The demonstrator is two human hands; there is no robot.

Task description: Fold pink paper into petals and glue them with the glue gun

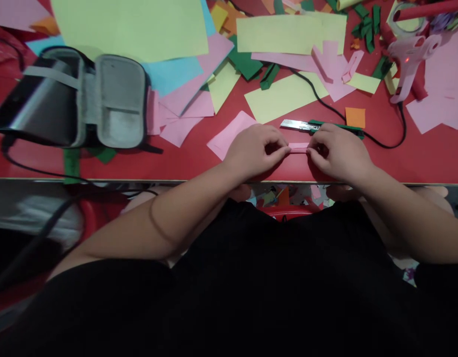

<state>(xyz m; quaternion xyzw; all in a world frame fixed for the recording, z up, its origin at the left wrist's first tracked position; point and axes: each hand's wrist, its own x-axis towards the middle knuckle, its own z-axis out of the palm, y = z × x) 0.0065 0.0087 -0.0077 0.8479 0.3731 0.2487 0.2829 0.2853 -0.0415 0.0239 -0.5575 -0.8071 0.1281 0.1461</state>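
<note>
Between my two hands, close to the table's front edge, lies a small pink paper strip [299,148] with a fold along its length. My left hand [257,148] pinches its left end between thumb and fingers. At the other end, my right hand [339,151] grips it the same way. Just beyond the strip rests a utility knife [298,125], its blade out to the left and its green handle partly behind my right hand. A larger pink paper piece [232,133] sits beside my left hand, partly covered by it.
On the red table [184,166] an open grey-lined case [120,99] stands at the left. A pink glue gun [409,59] with a lit red light is at the right, its black cord [390,147] curving behind the knife. Coloured paper [292,34] covers the back.
</note>
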